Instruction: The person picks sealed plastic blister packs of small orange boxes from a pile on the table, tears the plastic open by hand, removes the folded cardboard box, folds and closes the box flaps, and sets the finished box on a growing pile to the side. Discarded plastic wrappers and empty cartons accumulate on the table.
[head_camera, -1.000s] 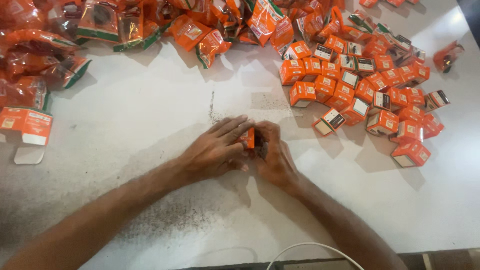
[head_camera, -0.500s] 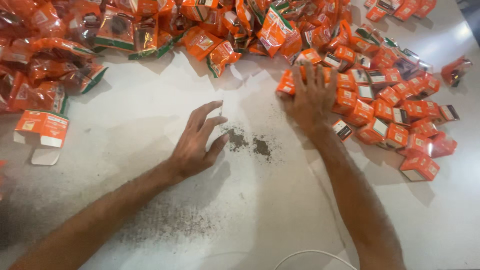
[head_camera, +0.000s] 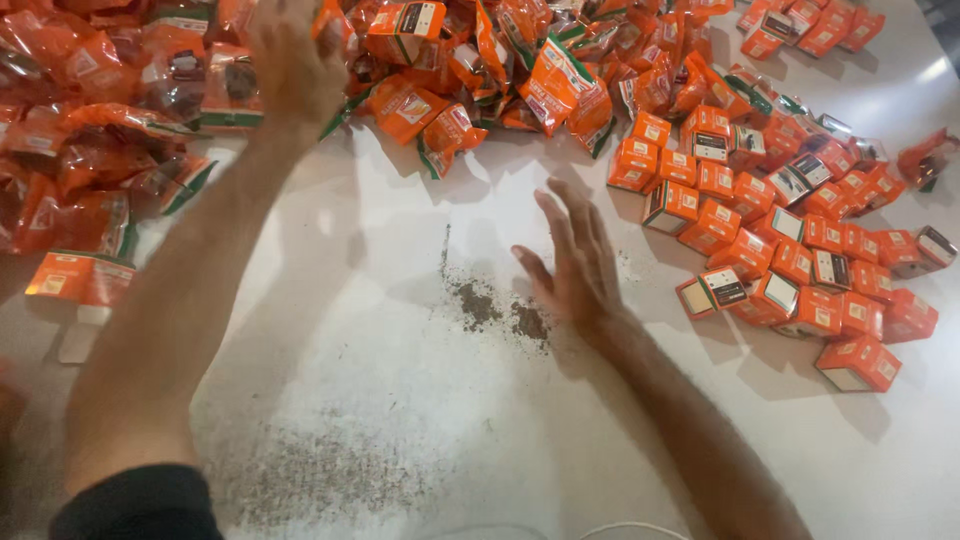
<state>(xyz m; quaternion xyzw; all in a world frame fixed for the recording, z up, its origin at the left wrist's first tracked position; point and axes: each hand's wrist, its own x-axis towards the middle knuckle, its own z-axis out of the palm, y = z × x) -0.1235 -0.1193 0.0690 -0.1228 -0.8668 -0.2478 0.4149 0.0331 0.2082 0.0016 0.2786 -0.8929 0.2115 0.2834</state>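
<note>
Left hand (head_camera: 290, 60) is stretched far out into the heap of orange foil pouches (head_camera: 130, 130) at the back of the surface (head_camera: 400, 430), its fingers curled down onto one of them; the motion blur keeps me from telling whether it has actually closed on a pouch or only rests on top. Right hand (head_camera: 575, 265) hovers flat and spread, fingers apart, holding nothing, just above the white surface. Right beside its thumb lies a small scatter of dark crumbs (head_camera: 495, 310), and nearer the person, below the left forearm, a wider, fainter dusting of the same dark stuff marks the surface.

Off to the right of the right hand sits a loose field of small orange cartons (head_camera: 790, 240), most of them shut, a few lying on their sides with a pale end flap showing. Beyond both hands the pouches are piled thick and unsorted. Near the left elbow lies a flattened orange carton (head_camera: 75, 280).

Judging by the piles, a fair number of cartons look filled, yet the pouch heap is far larger, so most of the packing seems still ahead.
</note>
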